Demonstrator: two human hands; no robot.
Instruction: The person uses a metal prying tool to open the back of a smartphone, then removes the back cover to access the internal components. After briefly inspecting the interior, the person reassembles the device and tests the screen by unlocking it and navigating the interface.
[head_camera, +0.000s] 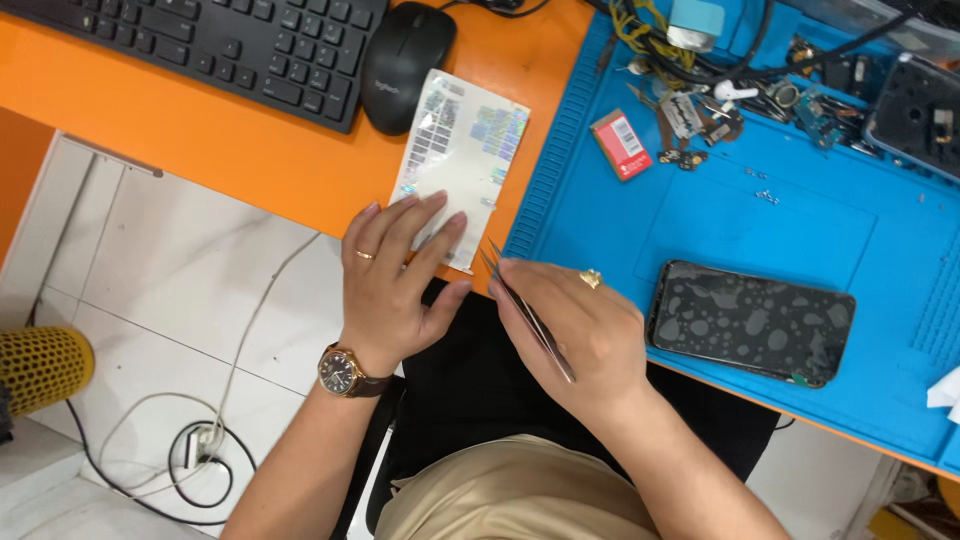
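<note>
Left hand (395, 275) flat, pinning sticker sheet (462, 150) at its near edge; right hand (580, 325) pinches tweezers (525, 308), tips just right of sheet.

Your left hand (392, 275) wears a thin gold ring and a round dark-faced wristwatch (342, 371) on a brown strap; your right hand (580, 330) a chunky gold ring; arms bare.

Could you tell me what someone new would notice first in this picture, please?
Probably the two hands at the orange desk's edge: the left hand presses down a sheet of small stickers, while the right hand holds tweezers pointed at it. To the right, a dark phone lies on a bright blue mat.
</note>
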